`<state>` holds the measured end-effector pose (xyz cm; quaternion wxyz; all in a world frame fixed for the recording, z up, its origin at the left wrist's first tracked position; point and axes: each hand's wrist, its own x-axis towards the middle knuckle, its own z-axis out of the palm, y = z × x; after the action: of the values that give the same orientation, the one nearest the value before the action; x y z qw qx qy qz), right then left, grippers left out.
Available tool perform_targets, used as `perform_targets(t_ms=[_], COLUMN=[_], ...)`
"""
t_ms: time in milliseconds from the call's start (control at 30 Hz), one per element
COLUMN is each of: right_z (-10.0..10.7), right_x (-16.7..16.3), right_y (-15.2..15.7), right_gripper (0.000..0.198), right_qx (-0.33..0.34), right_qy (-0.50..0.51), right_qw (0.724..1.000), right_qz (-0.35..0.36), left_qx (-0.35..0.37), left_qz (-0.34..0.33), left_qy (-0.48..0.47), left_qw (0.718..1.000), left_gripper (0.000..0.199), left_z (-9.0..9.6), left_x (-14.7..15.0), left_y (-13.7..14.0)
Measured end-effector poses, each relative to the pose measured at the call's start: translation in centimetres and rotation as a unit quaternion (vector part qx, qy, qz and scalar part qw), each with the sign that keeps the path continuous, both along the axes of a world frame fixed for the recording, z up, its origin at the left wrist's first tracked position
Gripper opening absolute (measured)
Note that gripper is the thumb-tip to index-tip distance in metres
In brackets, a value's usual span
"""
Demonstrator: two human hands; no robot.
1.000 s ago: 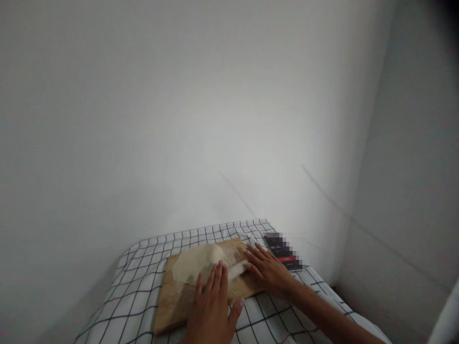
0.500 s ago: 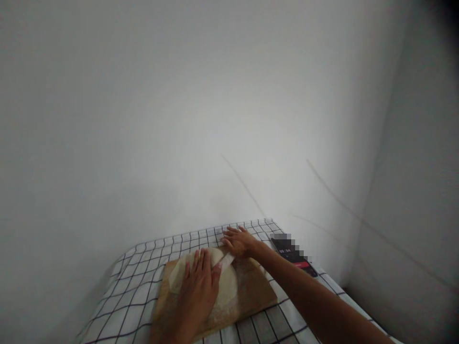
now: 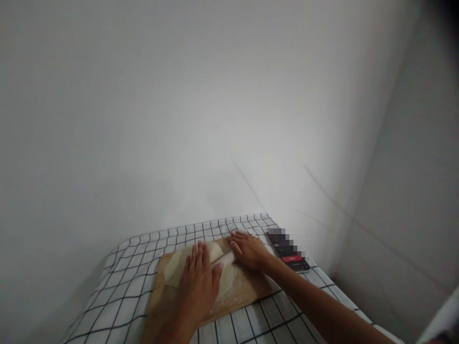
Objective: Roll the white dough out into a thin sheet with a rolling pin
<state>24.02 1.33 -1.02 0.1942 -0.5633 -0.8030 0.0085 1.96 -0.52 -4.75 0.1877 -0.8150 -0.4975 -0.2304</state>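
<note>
A sheet of rolled-out dough (image 3: 175,270) lies on a wooden board (image 3: 251,285). Across the dough runs a pale rolling pin (image 3: 226,259), partly covered by both hands. My left hand (image 3: 199,274) rests flat over the pin's left part, its fingers stretched forward above the dough and its thumb out to the right. At the pin's right end is my right hand (image 3: 249,249), palm down, with fingers extended toward the board's far edge. The pin's ends are hidden beneath the hands.
A white cloth with a dark grid (image 3: 122,291) covers the table under the board. Right of the board lies a phone (image 3: 296,264) with a red button on its screen. A plain wall (image 3: 201,143) rises behind the table, and another stands on the right.
My right hand has shifted right and closer to me, and its fingers lie lower. My left hand stays about where it was on the pin. The view has tilted slightly.
</note>
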Motion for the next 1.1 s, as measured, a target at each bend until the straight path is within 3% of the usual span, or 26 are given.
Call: perform_targets(t_ms=[267, 500, 667, 867, 1100], right_z=[-1.9, -0.4, 1.6, 4.7, 4.0], right_x=[2.6, 2.8, 3.2, 0.6, -1.1], right_y=[-5.9, -8.3, -5.5, 1.1, 5.5], right_gripper=[0.056, 0.029, 0.039, 0.056, 0.064], right_qx=[0.018, -0.007, 0.0, -0.032, -0.027], right_qy=[0.049, 0.049, 0.021, -0.019, -0.057], right_qw=[0.996, 0.996, 0.994, 0.996, 0.996], right_qz=[0.071, 0.069, 0.104, 0.076, 0.055], left_qx=[0.014, -0.018, -0.05, -0.03, -0.012], left_qz=[-0.035, -0.059, -0.066, 0.03, 0.057], left_qy=[0.007, 0.031, 0.05, 0.033, 0.088], left_qw=[0.999, 0.998, 0.995, 0.999, 0.994], left_gripper=[0.064, 0.061, 0.053, 0.047, 0.044], left_z=[-0.7, -0.7, 0.0, 0.8, 2.2], left_x=[0.6, -0.3, -3.1, -3.9, -2.6], left_y=[-4.3, -6.4, -5.6, -2.7, -0.1])
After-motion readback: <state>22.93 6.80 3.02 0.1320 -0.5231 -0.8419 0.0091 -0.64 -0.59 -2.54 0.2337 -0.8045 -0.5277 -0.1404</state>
